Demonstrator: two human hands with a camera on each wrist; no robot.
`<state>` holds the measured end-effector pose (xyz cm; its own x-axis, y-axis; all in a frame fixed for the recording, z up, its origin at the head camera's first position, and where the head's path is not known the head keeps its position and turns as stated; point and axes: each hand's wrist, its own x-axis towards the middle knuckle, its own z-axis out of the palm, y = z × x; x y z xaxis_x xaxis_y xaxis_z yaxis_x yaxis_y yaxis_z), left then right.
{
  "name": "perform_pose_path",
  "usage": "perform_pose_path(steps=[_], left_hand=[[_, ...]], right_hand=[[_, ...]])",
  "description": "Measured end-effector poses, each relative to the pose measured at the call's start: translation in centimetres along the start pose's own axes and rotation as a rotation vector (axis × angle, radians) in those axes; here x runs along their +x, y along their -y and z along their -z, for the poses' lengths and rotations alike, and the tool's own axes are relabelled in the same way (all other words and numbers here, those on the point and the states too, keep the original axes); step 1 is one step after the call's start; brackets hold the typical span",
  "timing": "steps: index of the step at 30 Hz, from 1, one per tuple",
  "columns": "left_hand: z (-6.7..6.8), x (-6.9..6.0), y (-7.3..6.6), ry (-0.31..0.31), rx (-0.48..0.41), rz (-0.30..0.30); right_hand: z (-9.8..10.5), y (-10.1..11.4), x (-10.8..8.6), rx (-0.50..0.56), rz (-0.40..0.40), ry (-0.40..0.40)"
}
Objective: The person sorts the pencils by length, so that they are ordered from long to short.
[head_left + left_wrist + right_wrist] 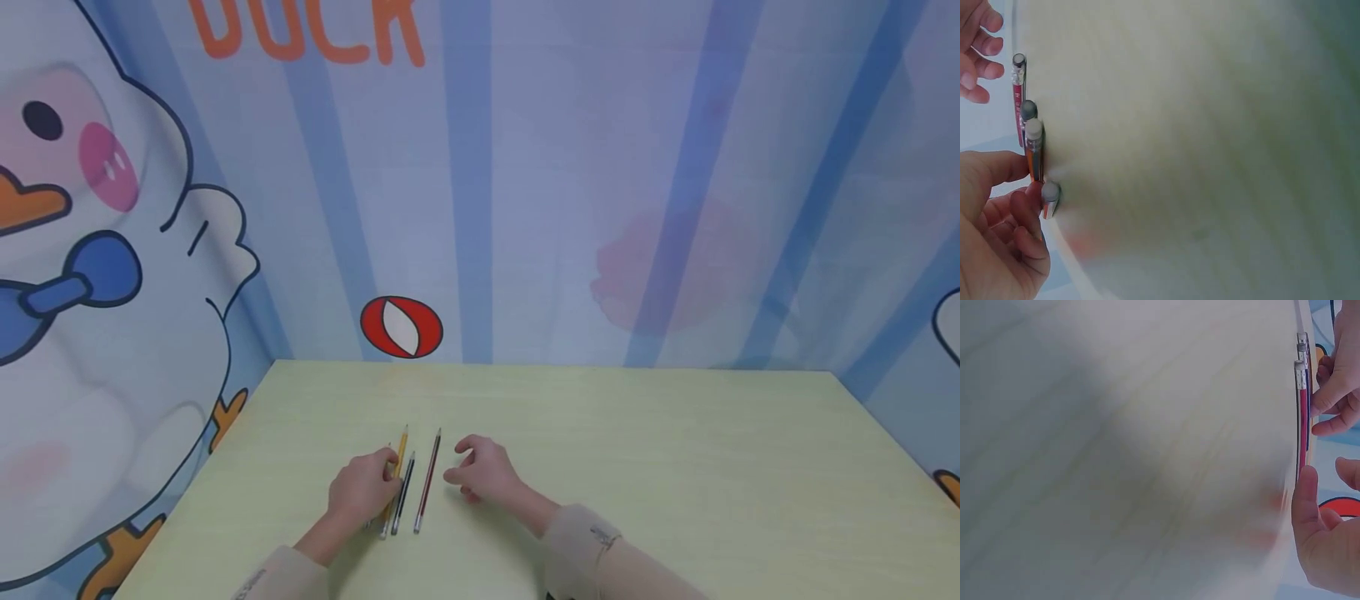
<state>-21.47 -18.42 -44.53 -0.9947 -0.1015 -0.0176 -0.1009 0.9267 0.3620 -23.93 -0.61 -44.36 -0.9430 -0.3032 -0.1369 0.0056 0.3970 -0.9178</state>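
Note:
My left hand is over the left end of a row of pencils, its thumb and forefinger pinching a yellow pencil that lies on the table. Mostly hidden under that hand is another pencil, whose grey end shows in the left wrist view. Just right of the yellow one lies a dark pencil. A red-and-black pencil lies apart, further right. Beside it my right hand hovers with loosely bent fingers and nothing between them; the right wrist view shows its thumb near the red pencil.
The pale yellow-green table extends far to the right of the hands. A blue striped backdrop rises along its back edge. At the left hangs a printed duck panel.

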Motion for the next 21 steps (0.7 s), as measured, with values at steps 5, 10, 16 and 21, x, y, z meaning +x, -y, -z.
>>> perform_pose_path(steps=[5,10,16,21], left_hand=[[0.0,0.0,-0.2,0.022,-0.005,0.021],[-0.1,0.0,-0.3,0.028,-0.006,0.031],[0.4,-0.1,-0.4,0.039,-0.011,0.028],[0.5,-0.1,-0.3,0.047,-0.011,0.026]], right_hand=[[-1.2,0.2,0.7,-0.059,-0.022,-0.03],[-2.0,0.4,1.2,-0.099,-0.055,-0.055],[-2.8,0.5,1.4,-0.126,-0.051,-0.055],[-3.1,0.6,1.7,-0.171,0.001,-0.051]])
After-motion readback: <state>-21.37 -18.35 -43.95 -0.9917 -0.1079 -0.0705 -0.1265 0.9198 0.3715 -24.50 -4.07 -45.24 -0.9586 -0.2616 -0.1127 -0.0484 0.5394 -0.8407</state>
